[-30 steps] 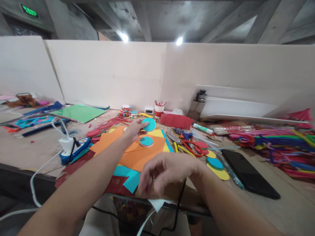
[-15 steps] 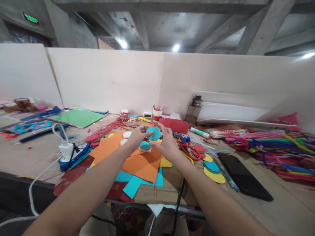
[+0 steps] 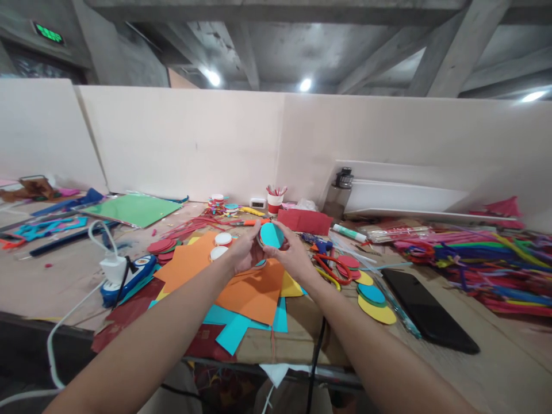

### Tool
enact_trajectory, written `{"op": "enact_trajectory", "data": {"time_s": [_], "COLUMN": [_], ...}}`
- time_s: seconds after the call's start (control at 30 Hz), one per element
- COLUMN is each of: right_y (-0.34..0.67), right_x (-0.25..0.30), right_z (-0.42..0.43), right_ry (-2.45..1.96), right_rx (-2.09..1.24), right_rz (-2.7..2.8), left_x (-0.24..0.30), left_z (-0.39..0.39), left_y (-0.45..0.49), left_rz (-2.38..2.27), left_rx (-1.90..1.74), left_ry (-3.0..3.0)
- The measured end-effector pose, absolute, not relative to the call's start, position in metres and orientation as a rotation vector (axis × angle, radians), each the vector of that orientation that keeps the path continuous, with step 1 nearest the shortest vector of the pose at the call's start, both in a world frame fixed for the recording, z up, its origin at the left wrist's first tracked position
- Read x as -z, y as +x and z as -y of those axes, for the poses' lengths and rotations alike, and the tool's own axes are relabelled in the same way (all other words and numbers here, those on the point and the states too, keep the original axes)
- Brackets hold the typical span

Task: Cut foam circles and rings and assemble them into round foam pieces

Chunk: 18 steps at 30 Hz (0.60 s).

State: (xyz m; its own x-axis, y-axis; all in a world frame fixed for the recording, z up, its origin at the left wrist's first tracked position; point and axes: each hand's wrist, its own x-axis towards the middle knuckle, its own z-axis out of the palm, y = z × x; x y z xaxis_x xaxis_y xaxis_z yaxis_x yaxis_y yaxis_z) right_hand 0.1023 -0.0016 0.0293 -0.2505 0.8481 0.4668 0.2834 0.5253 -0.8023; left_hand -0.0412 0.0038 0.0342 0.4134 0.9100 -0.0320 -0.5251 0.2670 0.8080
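Both my hands meet over the middle of the desk and hold a teal paper disc (image 3: 272, 234) between them. My left hand (image 3: 245, 252) grips its left edge with curled fingers; my right hand (image 3: 294, 255) pinches its right edge. Below them lies an orange paper sheet (image 3: 252, 287) on yellow and teal sheets. A second teal disc, mostly hidden by my hands, peeks out just under them. Two small white round pieces (image 3: 221, 245) sit left of my left hand.
Red scissors (image 3: 334, 265) and teal and yellow discs (image 3: 374, 302) lie to the right, then a black phone (image 3: 426, 310) and a heap of coloured pipe cleaners (image 3: 487, 259). A white plug and blue device (image 3: 125, 270) sit at left. A red-and-white cup (image 3: 273, 201) stands at the back.
My right hand came up from the near desk edge to join the left on the teal disc, and the disc has been lifted a little toward me.
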Motion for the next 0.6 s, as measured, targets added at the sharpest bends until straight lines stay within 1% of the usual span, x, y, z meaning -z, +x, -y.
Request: {"op": "enact_trajectory", "data": {"time_s": [0.1, 0.23, 0.33, 0.43, 0.5, 0.6], "right_y": [0.101, 0.103, 0.108, 0.114, 0.118, 0.123], "right_x": [-0.028, -0.027, -0.031, -0.035, -0.038, -0.038], "right_z": [0.000, -0.002, -0.003, -0.004, -0.005, -0.002], "right_ry": [-0.888, -0.827, -0.867, -0.944, -0.986, -1.128], "right_rx": [-0.881, -1.188, -1.294, -1.279, -1.197, -0.873], "right_rz": [1.701, 1.450, 1.369, 1.366, 1.453, 1.728], "left_x": [-0.031, -0.031, -0.032, -0.034, -0.036, -0.039], "left_z": [-0.007, -0.010, -0.012, -0.014, -0.015, -0.018], "left_y": [-0.042, -0.045, -0.047, -0.053, -0.057, -0.065], "left_rz": [-0.543, -0.603, -0.662, -0.719, -0.728, -0.726], "left_rx": [-1.067, -1.100, -1.115, -1.168, -1.193, -1.225], "left_ry": [0.808, 0.783, 0.782, 0.760, 0.748, 0.725]}}
